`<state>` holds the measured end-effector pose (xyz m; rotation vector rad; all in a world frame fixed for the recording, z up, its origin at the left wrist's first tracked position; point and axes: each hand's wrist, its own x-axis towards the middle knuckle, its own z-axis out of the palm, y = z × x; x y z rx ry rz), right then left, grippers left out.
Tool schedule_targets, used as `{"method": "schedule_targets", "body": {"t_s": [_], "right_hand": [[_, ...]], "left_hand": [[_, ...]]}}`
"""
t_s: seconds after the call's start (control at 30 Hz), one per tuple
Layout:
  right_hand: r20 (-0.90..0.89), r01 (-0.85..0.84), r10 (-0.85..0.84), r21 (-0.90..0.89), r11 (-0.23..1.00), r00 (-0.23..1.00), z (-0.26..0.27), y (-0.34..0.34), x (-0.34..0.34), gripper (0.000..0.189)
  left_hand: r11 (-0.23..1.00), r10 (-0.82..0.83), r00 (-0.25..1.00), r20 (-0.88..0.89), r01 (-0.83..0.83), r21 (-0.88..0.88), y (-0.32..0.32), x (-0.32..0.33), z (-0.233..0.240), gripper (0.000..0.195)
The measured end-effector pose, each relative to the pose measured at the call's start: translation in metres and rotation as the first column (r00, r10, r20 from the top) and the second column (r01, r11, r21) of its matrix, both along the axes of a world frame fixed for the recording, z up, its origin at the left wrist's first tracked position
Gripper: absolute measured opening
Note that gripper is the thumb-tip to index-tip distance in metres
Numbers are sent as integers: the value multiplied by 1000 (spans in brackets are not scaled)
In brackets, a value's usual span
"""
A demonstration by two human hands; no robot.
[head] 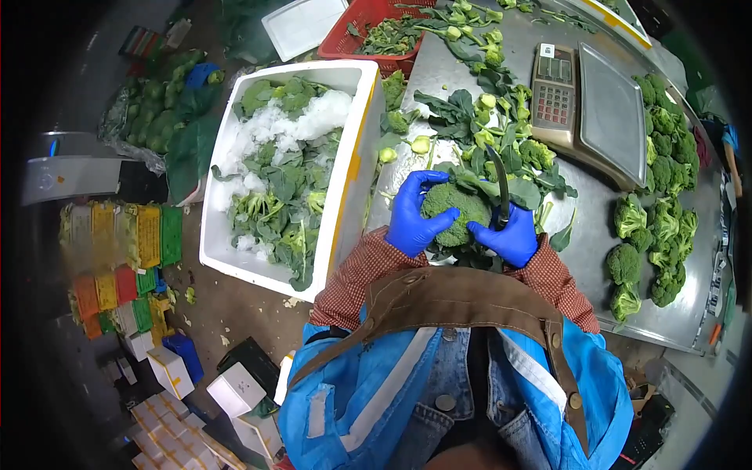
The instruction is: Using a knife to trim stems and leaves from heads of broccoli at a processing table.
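Note:
Both my hands wear blue gloves and meet around one broccoli head (457,212) over the steel table. My left hand (414,214) grips its left side, with the thumb across the florets. My right hand (510,234) has its thumb against the broccoli's right side. A curved knife (499,176) is also held in that hand, its dark blade pointing away from me; the handle is mostly hidden by the glove. Green leaves (470,179) still surround the far side of the head. Beyond it lie cut stems and leaves (490,126).
To the left stands a white foam box (207,229) with broccoli and crushed ice. A red basket (335,44) of trimmings is behind it. A weighing scale (555,88) sits on the steel table (593,235). Broccoli heads (664,235) line the right side. Stacked crates (150,235) stand far left.

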<state>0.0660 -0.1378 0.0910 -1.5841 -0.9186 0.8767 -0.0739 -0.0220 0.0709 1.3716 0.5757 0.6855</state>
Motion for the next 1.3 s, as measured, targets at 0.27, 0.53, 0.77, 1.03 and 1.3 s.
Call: {"method": "schedule_targets", "body": {"t_s": [0.27, 0.53, 0.77, 1.03, 1.3], "right_hand": [[-148, -78, 57, -142, 987, 987, 10, 1, 3, 58], [-189, -65, 22, -225, 972, 982, 10, 2, 4, 50], [-321, 71, -96, -89, 993, 942, -19, 7, 16, 41], [-239, 108, -143, -152, 982, 961, -13, 6, 30, 43], [-327, 228, -254, -116, 967, 910, -22, -1, 45, 38]], "left_hand": [[999, -6, 1000, 20, 7, -36, 2, -2, -3, 49], [999, -30, 999, -31, 29, -24, 4, -2, -1, 45], [644, 118, 945, -304, 160, 748, -3, 3, 17, 75], [711, 122, 938, -325, 146, 688, 3, 0, -28, 89], [990, 131, 991, 40, -128, -56, 24, -19, -52, 98]]}}
